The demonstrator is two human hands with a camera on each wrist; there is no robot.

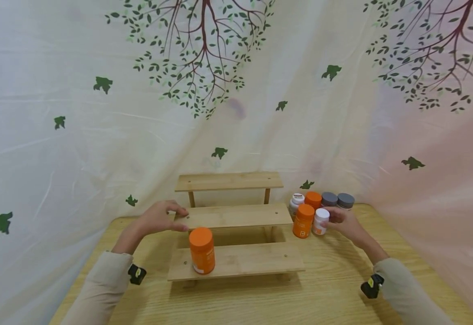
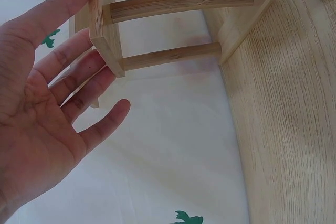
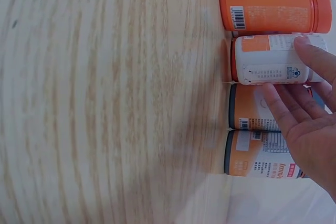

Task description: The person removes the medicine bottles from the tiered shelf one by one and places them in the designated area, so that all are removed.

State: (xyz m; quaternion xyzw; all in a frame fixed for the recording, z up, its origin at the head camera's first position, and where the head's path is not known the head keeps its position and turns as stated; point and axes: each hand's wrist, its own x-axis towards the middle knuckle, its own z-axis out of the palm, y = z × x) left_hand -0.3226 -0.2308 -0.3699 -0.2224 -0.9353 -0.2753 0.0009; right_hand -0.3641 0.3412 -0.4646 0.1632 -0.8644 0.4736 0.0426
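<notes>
A three-step wooden shelf stands mid-table, with an orange bottle upright on the left of its lowest step. My left hand lies flat-fingered against the left end of the middle step and holds nothing. To the right of the shelf stands a cluster of bottles. My right hand pinches the small white-capped bottle there, with the thumb and a finger on either side of its body. An orange bottle stands beside it on the left.
Behind the held bottle stand two grey-capped bottles, an orange-capped one and a white one. A tree-print curtain hangs close around the wooden table at the back and sides.
</notes>
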